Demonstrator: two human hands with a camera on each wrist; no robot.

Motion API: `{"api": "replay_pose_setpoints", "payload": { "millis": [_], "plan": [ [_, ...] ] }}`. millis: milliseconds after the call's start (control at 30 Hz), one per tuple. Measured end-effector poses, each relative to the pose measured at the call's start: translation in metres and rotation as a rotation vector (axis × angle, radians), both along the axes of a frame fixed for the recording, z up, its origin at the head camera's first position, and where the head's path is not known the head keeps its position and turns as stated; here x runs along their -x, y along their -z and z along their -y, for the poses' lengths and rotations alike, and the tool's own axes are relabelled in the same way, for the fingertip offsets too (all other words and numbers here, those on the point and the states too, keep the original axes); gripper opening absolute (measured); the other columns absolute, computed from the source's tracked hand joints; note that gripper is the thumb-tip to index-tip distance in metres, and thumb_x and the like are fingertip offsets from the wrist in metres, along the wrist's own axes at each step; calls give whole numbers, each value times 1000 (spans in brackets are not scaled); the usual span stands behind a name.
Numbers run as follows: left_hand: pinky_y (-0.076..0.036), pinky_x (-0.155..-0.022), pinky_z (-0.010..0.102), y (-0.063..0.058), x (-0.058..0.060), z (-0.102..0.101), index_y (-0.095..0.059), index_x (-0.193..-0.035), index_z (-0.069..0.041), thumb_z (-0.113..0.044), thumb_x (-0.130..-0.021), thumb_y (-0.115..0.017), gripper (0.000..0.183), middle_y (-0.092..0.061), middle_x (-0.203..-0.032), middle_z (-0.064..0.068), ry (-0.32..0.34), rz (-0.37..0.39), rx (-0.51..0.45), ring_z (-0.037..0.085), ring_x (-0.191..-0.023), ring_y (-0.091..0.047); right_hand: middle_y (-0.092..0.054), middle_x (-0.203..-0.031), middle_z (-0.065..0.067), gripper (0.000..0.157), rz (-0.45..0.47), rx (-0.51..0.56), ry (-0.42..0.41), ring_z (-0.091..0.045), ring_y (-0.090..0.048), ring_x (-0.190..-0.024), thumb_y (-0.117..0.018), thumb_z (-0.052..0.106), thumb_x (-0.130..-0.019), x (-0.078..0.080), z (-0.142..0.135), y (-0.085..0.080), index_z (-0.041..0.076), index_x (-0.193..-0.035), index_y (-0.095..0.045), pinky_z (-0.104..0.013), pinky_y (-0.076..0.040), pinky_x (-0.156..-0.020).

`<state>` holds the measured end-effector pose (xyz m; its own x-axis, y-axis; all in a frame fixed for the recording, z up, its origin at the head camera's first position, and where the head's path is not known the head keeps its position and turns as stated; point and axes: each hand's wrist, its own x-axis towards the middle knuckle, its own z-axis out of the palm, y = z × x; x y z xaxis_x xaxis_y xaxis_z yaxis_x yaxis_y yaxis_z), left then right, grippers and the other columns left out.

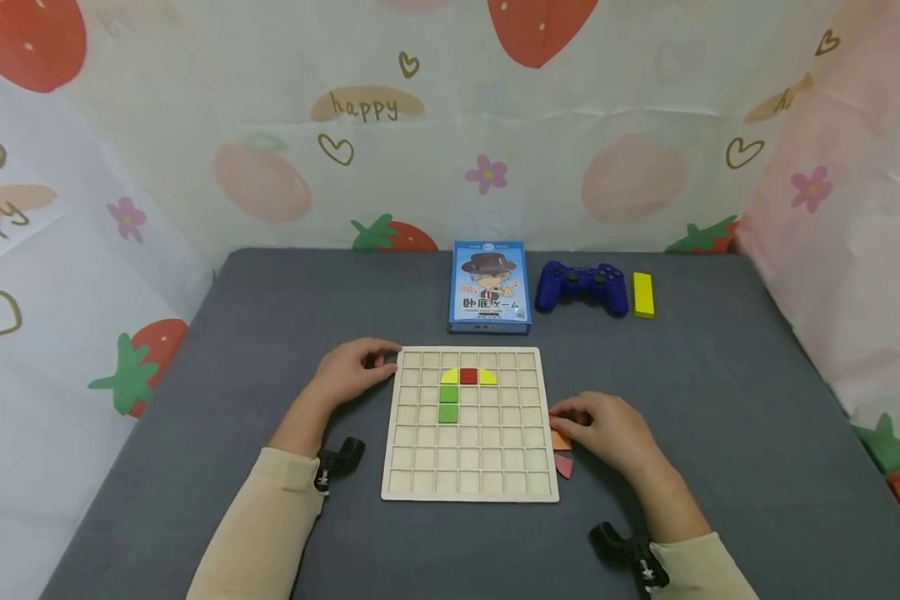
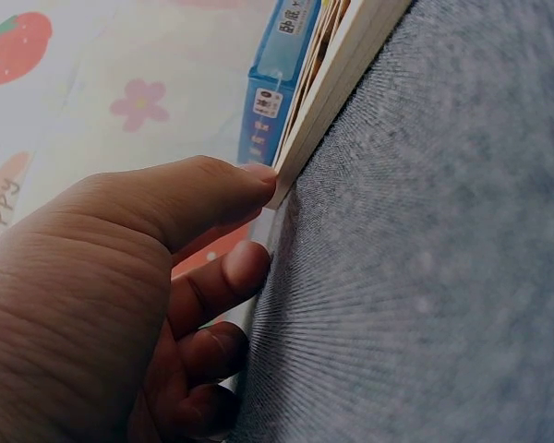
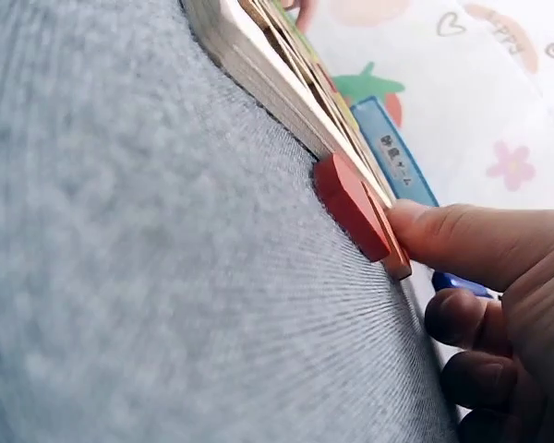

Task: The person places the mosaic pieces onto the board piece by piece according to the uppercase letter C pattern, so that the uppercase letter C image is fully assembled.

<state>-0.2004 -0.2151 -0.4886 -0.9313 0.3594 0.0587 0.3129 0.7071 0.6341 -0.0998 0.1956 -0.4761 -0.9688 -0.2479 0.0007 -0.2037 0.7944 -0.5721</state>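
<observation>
A pale wooden grid board [image 1: 491,482] lies on the grey cloth. In its cells sit a red square tile [image 1: 468,377], a yellow quarter-round tile [image 1: 450,378] on each side of it, and two green square tiles [image 1: 447,413]. My left hand [image 1: 351,372] touches the board's far left corner with thumb and forefinger, its other fingers loosely bent. By the right edge, my right hand [image 1: 607,429] pinches an orange tile [image 1: 562,442] between thumb and forefinger; the forefinger is hidden in the right wrist view. Nearer me, a pinkish-red curved tile [image 1: 564,465] lies against the board.
Behind the board stand a blue card-game box [image 1: 490,287], a dark blue game controller [image 1: 582,287] and a yellow block [image 1: 643,295]. A printed curtain [image 1: 495,117] hangs around the table's far and side edges. Each wrist wears a black camera mount [image 1: 341,460].
</observation>
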Motion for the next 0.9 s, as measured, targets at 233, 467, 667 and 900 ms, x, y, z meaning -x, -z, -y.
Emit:
{"api": "replay_pose_setpoints", "payload": {
  "millis": [233, 467, 667, 900],
  "plan": [
    [-40, -69, 37, -3, 2, 2, -73, -128, -14, -26, -98, -73, 32, -58, -82, -6, -2, -15, 4, 15, -68, -51, -48, -69, 8, 17, -32, 20, -44, -11, -44, -60, -81, 25, -91, 1, -1, 1, 21, -108, -82, -31, -34, -58],
    [-40, -69, 37, -3, -1, 1, -73, -127, -14, -25, -97, -74, 32, -58, -82, -5, -4, -13, -2, 14, -67, -50, -48, -68, 6, 14, 47, 37, -22, -13, -45, -61, -82, 32, -90, -2, -4, 0, 21, -98, -79, -32, -34, -61],
    [-40, -70, 37, -3, -2, 0, -74, -126, -13, -23, -97, -75, 31, -58, -81, -5, -1, -16, -13, 14, -67, -50, -47, -65, 4, 21, 98, 31, 39, -15, -46, -60, -82, 33, -89, -4, -5, -1, 22, -80, -66, -34, -36, -61],
    [-40, -69, 36, -3, -2, -2, -73, -126, -13, -25, -97, -74, 32, -58, -80, -5, -5, -12, -9, 14, -67, -50, -47, -67, 6, 6, 72, 19, 2, -13, -46, -63, -77, 25, -93, -8, -19, -5, 22, -88, -75, -33, -36, -62]
  ]
}}
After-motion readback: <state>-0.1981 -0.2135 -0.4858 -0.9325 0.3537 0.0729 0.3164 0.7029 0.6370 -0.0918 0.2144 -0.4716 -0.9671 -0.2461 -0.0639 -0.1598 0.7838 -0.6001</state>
